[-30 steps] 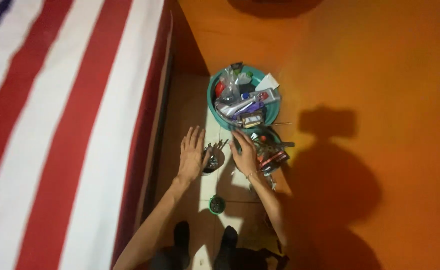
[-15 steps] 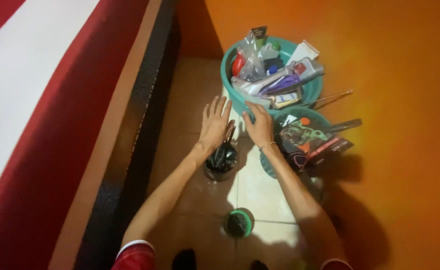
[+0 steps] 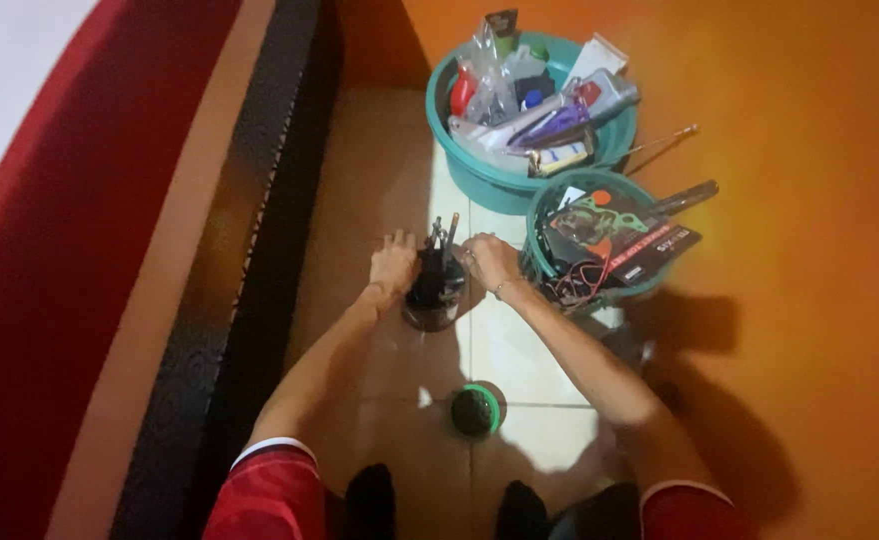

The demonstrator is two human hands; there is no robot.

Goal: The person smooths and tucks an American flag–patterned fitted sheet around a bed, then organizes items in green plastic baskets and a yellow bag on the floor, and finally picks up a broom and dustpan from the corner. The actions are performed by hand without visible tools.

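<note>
A clear jar [image 3: 433, 300] full of dark tools stands on the tiled floor between my hands. My left hand [image 3: 393, 262] cups its left side and my right hand [image 3: 487, 261] presses against its right side, so both grip it. Thin tool tips stick up out of the jar's mouth between my fingers. Just right of my right hand is a small teal basket [image 3: 537, 272] holding cables and a dark printed packet.
A larger teal basin [image 3: 479, 178] packed with tubes, bottles and bags sits by the orange wall [image 3: 799, 200]. A small round green-rimmed container [image 3: 476, 410] rests on the floor [image 3: 379, 180] near my feet. A bed frame [image 3: 229, 250] runs along the left.
My hands came back from the basin's rim and closed around the jar. The view tilted down and nearer, showing my knees and feet.
</note>
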